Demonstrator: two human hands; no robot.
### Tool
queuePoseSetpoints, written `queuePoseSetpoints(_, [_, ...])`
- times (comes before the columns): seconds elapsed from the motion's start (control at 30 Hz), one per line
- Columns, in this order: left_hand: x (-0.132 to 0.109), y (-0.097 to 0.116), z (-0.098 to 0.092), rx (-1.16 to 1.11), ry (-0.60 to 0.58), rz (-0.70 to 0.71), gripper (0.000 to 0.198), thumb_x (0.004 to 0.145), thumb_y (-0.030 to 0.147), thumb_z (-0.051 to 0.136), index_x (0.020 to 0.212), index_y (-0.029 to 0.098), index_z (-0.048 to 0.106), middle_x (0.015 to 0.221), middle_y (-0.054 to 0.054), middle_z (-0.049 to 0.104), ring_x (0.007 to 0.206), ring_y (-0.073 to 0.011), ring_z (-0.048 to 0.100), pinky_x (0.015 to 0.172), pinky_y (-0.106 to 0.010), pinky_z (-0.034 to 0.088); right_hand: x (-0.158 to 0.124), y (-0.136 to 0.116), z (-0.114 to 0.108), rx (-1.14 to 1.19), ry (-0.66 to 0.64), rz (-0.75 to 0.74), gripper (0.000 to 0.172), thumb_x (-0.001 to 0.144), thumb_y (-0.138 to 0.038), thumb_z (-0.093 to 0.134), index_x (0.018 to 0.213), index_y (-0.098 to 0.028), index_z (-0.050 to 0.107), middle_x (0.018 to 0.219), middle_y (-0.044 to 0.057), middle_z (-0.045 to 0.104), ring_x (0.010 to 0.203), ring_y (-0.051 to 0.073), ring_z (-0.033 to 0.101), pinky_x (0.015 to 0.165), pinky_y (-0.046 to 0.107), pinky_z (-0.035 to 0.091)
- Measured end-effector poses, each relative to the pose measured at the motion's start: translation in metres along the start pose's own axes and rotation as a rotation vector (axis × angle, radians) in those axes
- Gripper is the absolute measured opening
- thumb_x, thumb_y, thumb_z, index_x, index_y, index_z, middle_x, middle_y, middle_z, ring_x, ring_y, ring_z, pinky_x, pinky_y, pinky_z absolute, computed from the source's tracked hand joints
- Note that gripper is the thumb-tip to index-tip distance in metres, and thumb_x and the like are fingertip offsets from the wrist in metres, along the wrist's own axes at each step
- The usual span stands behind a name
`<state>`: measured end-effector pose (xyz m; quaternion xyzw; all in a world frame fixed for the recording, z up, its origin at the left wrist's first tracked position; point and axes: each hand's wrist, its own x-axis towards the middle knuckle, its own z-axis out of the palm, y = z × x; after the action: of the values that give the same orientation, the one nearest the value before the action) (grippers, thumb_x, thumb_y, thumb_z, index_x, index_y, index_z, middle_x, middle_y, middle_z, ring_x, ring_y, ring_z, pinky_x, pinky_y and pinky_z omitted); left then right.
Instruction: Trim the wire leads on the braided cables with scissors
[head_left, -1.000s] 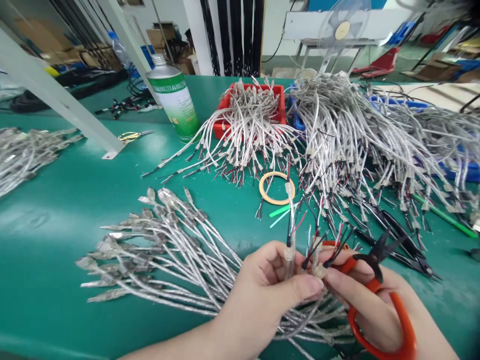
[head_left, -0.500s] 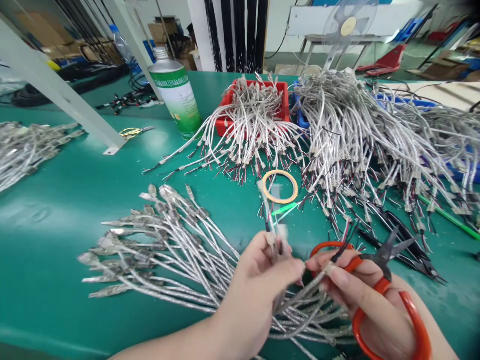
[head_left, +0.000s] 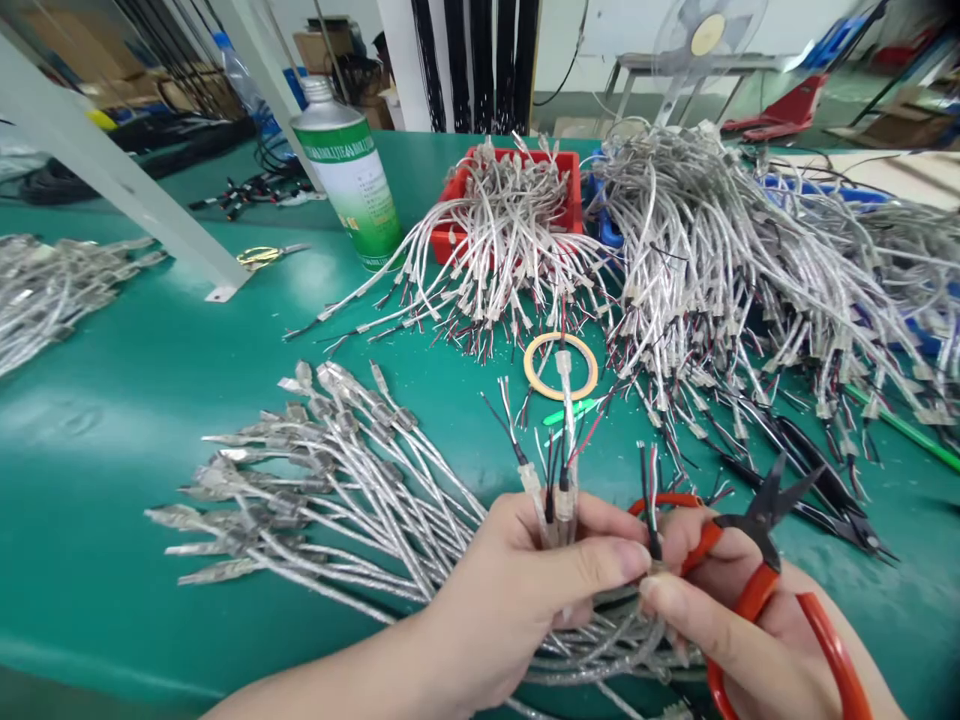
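Several silvery, clear-jacketed cables (head_left: pixel 530 490) stand nearly upright in the left hand (head_left: pixel 536 580), their ends fanning into thin black, white and red wires. Another cable end (head_left: pixel 655 545) sits at the fingertips of the right hand (head_left: pixel 742 620), where I see orange-handled scissors (head_left: pixel 759 535), dark blades parted.

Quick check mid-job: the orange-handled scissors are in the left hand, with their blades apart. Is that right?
Wrong hand: in the head view, the right hand has the orange-handled scissors, not the left hand. Their blades are apart, as you say.
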<state>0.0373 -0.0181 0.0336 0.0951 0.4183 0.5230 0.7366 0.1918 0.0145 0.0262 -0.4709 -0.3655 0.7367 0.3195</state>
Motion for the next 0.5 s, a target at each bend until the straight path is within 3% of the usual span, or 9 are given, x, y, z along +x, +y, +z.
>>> queuePoseSetpoints(0.1, [0.0, 0.0, 0.0, -0.016, -0.004, 0.005, 0.027, 0.062, 0.031, 0.089, 0.07, 0.016, 0.069, 0.049, 0.008, 0.047, 0.041, -0.0019, 0.028, 0.044, -0.022, 0.013, 0.002, 0.002, -0.006, -0.022, -0.023, 0.001, 0.022, 0.064, -0.035, 0.094, 0.075, -0.028, 0.076, 0.063, -0.006, 0.065, 0.055, 0.009, 0.057, 0.057, 0.013, 0.052])
queuePoseSetpoints(0.23, [0.001, 0.001, 0.0, 0.009, 0.0, 0.005, 0.032, 0.06, 0.035, 0.09, 0.068, 0.016, 0.065, 0.047, 0.009, 0.045, 0.041, -0.0026, 0.027, 0.044, -0.022, 0.014, 0.01, 0.007, -0.023, -0.184, -0.235, -0.045, 0.014, 0.076, -0.028, 0.086, 0.084, -0.033, 0.076, 0.075, -0.004, 0.072, 0.068, 0.014, 0.067, 0.066, 0.018, 0.058])
queuePoseSetpoints(0.5, [-0.001, -0.001, 0.002, 0.06, 0.023, 0.029, 0.036, 0.06, 0.038, 0.086, 0.065, 0.018, 0.057, 0.049, 0.009, 0.043, 0.043, -0.004, 0.028, 0.044, -0.022, 0.018, 0.01, 0.014, -0.026, -0.341, -0.3, -0.163, 0.01, 0.084, -0.028, 0.078, 0.086, -0.034, 0.071, 0.076, -0.004, 0.07, 0.066, 0.017, 0.068, 0.062, 0.021, 0.06])
